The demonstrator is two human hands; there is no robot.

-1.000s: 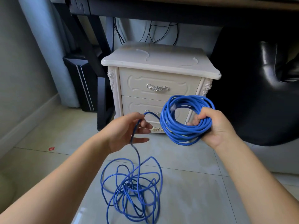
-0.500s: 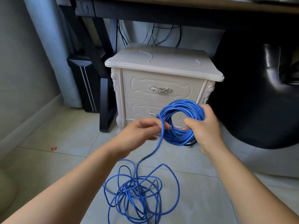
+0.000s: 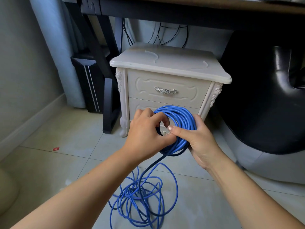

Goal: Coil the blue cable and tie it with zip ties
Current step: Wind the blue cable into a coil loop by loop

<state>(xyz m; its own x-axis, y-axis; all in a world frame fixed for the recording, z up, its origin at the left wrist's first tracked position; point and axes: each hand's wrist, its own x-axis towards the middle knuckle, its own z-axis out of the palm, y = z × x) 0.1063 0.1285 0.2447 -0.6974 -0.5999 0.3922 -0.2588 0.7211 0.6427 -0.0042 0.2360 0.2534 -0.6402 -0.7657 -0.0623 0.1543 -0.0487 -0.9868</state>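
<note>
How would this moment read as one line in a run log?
step: coiling | right hand: grips blue coil | left hand: laying strand on coil | loose cable: on floor | ties: none on coil

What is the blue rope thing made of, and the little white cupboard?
The blue cable looks like smooth rubbery plastic: it bends into loops and shines slightly. The cupboard seems painted wood, cream and glossy, with carved trim and a silvery metal handle.

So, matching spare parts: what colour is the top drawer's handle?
Silver, ornate metal handle on the cream drawer; head view.
</note>
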